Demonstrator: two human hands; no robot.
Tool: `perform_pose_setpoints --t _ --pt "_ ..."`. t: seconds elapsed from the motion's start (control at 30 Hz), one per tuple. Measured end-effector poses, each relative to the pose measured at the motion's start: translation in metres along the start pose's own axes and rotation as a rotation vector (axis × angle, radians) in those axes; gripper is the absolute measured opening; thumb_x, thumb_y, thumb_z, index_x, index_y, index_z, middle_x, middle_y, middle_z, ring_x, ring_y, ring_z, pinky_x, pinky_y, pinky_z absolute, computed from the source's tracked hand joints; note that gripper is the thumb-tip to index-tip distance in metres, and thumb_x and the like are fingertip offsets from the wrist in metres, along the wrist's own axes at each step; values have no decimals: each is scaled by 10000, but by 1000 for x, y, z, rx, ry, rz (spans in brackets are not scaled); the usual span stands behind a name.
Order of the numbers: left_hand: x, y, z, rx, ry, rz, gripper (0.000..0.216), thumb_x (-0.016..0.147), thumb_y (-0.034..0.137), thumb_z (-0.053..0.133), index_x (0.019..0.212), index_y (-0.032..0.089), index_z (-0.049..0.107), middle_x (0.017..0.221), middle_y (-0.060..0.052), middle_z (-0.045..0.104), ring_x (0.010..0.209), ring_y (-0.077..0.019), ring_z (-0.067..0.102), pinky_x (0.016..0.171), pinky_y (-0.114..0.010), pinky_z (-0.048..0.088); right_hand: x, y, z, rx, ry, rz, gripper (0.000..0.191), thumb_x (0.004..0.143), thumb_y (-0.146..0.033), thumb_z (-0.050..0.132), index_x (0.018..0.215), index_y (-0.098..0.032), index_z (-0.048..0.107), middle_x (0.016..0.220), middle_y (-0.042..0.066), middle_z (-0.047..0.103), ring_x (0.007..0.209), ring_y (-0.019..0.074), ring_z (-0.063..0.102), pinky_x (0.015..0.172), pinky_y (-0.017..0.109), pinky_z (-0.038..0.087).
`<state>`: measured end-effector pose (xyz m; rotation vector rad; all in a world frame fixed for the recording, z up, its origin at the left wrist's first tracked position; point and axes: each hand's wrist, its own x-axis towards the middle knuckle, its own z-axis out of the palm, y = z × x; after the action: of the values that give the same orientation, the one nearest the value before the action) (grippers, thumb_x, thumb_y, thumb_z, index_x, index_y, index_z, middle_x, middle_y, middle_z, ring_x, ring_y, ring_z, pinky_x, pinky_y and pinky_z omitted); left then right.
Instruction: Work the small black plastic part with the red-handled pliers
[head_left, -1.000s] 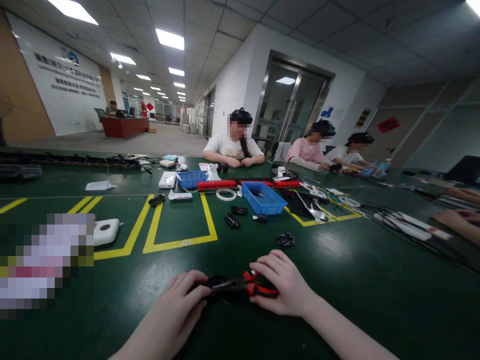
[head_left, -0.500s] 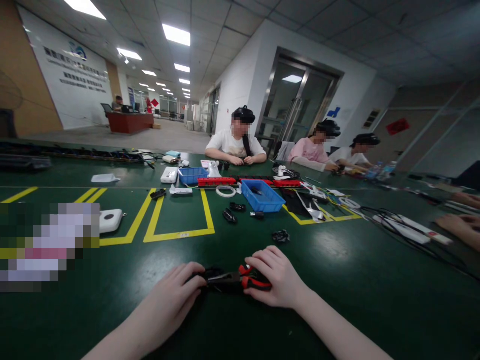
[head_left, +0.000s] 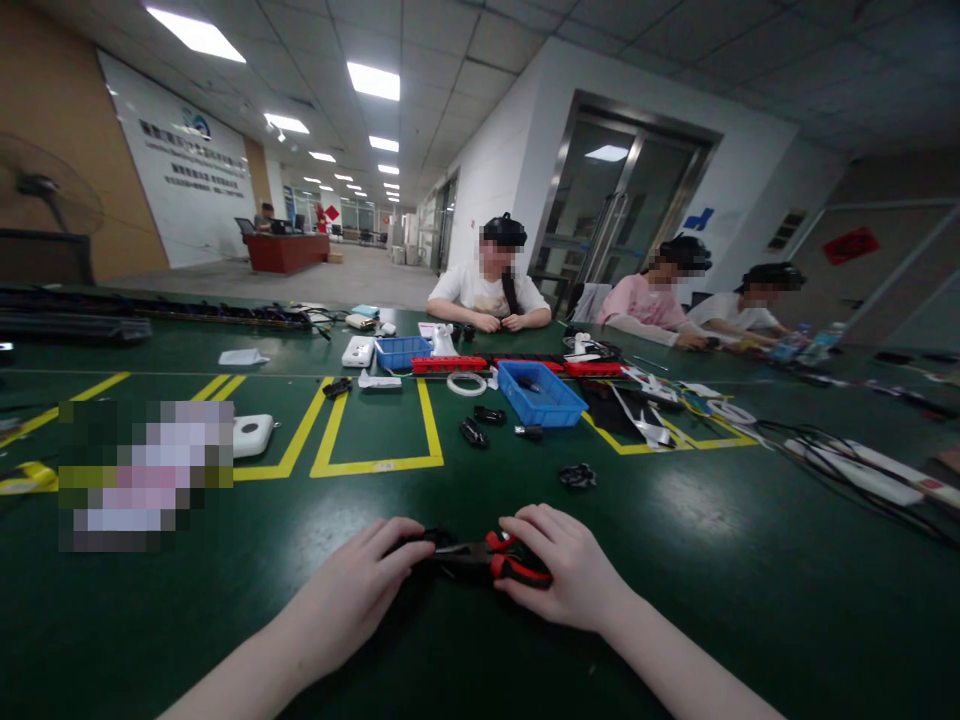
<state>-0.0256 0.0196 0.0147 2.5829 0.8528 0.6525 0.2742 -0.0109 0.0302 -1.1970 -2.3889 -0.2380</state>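
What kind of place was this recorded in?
Probably an assembly workshop in an office building: a long green table marked with yellow tape, a blue bin of small parts, seated co-workers, and red-handled pliers under the right hand.

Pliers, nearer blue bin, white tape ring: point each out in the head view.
pliers (head_left: 486, 557), head view, at the pivot by the red grips.
nearer blue bin (head_left: 553, 412), head view, on its front wall.
white tape ring (head_left: 466, 394), head view, on its near band.
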Motion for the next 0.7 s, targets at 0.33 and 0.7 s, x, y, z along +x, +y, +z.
perform_pose_setpoints --t 0.33,0.7 --pt "1 2 -4 116 -19 28 448 957 74 421 1347 274 516 1389 -72 536 1180 -231 562 966 -430 536 2 0 -2 33 47 -22 461 793 -380 717 1187 -168 605 1091 122 669 920 229 665 776 369 576" --pt "2 -1 -8 193 -26 71 457 958 118 469 1387 272 501 1427 -92 524 1174 -245 582 944 -428 545 3 3 7 74 62 -25 437 827 -393 686 1210 -199 609 1109 118 679 935 233 685 763 355 600"
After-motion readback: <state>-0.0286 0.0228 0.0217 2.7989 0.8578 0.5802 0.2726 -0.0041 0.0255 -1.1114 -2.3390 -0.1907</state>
